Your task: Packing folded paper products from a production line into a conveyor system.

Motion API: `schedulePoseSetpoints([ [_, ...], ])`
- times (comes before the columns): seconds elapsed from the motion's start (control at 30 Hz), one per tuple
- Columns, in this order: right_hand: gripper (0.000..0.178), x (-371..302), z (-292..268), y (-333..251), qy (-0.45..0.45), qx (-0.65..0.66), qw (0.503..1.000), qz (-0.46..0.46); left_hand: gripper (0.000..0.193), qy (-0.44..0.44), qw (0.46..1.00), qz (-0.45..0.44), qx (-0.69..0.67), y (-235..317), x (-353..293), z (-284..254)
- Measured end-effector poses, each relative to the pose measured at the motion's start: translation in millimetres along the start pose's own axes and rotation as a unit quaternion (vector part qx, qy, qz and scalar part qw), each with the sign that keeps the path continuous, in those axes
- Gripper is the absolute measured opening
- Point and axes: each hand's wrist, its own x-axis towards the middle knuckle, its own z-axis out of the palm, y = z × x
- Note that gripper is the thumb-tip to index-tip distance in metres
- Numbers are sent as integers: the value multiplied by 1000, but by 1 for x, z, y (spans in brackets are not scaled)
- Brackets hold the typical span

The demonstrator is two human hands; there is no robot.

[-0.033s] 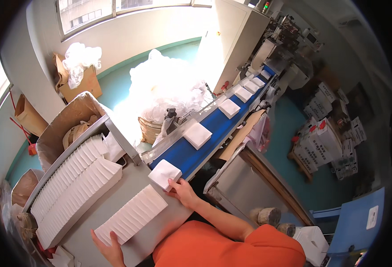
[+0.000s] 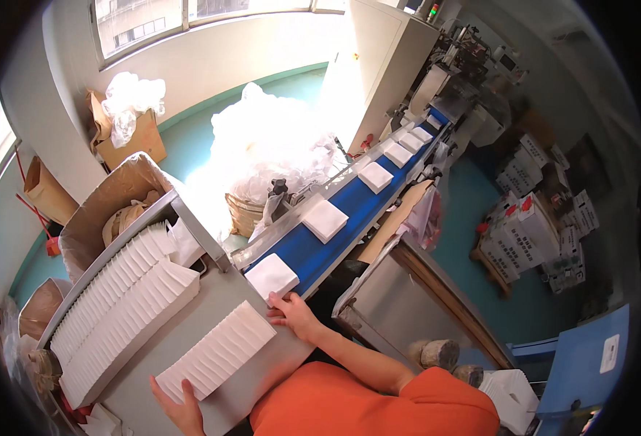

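A row of white folded paper napkins, standing on edge in packed batches, lies on the grey metal table. My left hand is at its near left end, thumb and fingers spread apart against it. A flat square stack of napkins lies at the near end of the blue conveyor belt. At that stack's near corner is my right hand, its fingertips at the edge and its fingers loosely spread, not wrapped round it. Farther up the belt lie several more napkin stacks in a line.
Two long rows of napkins fill the table's left side, beside a metal rail. Beyond it stands a lined bin. A metal-topped cart is right of the belt. Cartons are stacked on a pallet farther right.
The stack by my right hand has shifted slightly up and right onto the belt. My right fingers have drawn back a little to its near corner. My left hand stays put.
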Motion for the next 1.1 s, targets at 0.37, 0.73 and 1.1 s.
schedulePoseSetpoints([
  [0.37, 40, -14, 5, -6, -220, -198, 950, 103, 82, 15, 996, -42, 75, 23, -7, 0],
  [0.73, 63, -42, 30, -7, -132, -403, 881, -212, 89, -39, 996, -28, 80, 19, -12, 5],
  [1.1, 54, -38, 27, -5, -137, -363, 897, -213, 80, 3, 1000, -22, 18, 32, -12, 12],
])
